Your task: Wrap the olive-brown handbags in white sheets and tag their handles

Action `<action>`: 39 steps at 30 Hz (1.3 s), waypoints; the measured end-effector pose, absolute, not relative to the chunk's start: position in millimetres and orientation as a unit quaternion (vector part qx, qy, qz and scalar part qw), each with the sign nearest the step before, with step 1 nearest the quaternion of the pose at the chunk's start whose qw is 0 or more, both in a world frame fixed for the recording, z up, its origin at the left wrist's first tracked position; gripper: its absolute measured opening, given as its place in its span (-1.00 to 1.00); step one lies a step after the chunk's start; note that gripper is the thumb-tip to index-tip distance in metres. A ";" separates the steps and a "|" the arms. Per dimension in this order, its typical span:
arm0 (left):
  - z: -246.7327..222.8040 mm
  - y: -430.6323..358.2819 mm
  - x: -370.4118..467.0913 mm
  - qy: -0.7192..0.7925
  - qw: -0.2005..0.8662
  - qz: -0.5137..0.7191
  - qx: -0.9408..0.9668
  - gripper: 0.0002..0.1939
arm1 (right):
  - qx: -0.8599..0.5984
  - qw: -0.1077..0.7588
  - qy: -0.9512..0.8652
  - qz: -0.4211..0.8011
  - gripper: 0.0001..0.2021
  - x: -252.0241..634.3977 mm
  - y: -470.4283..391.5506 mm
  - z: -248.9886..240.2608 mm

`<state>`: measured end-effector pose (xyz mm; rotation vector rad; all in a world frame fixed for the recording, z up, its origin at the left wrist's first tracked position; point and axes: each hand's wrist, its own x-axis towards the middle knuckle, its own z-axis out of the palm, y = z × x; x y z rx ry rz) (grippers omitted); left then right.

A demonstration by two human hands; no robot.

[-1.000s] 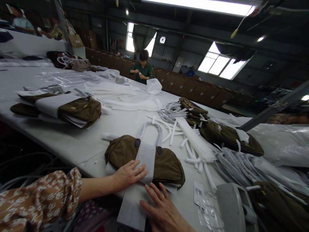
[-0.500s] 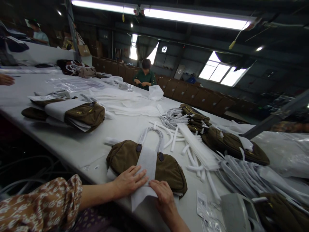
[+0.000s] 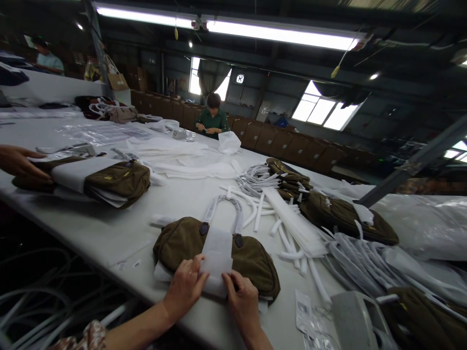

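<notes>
An olive-brown handbag lies on the white table before me, its wrapped handle pointing away. Across its middle runs a strip of white packing sheet, folded at the near edge of the bag. My left hand pinches the left side of the fold between thumb and fingers. On the other side, my right hand grips the right edge of the sheet with thumb and forefinger. The underside of the bag is hidden.
At left, another person's hand touches a second olive bag. White foam tubes, stacked sheets and more olive bags lie to the right. A grey tape dispenser stands near right. A person sits opposite.
My hands have gone from lying flat on the sheet to pinching its near end, which is now folded up onto the bag. A co-worker's hand has reached the left bag.
</notes>
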<state>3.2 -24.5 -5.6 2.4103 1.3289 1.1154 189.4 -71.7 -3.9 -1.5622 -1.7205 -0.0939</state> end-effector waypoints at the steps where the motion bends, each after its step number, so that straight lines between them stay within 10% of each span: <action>1: -5.0 -23.9 4.9 0.454 0.092 0.384 0.799 -0.73 | -0.624 0.399 -0.671 -0.044 -0.71 189.2 -70.4 -3.4; 13: -2.1 -24.3 3.1 0.449 0.075 0.365 0.812 -0.50 | -0.499 0.178 -0.825 -0.197 -0.49 188.0 -74.2 1.7; 24: -25.3 -45.1 10.0 0.350 -0.103 0.208 0.908 0.07 | -0.512 0.218 -0.815 -0.160 -0.38 184.1 -73.6 -10.7; 34: -62.4 -39.2 4.1 0.321 -0.096 0.259 0.906 -0.26 | -0.748 0.338 -0.537 -0.193 -0.63 311.7 -198.1 74.0; 39: -69.7 -41.0 5.3 0.324 -0.076 0.274 0.902 -0.40 | -0.869 0.402 -0.214 -0.192 -0.37 392.0 -289.0 79.3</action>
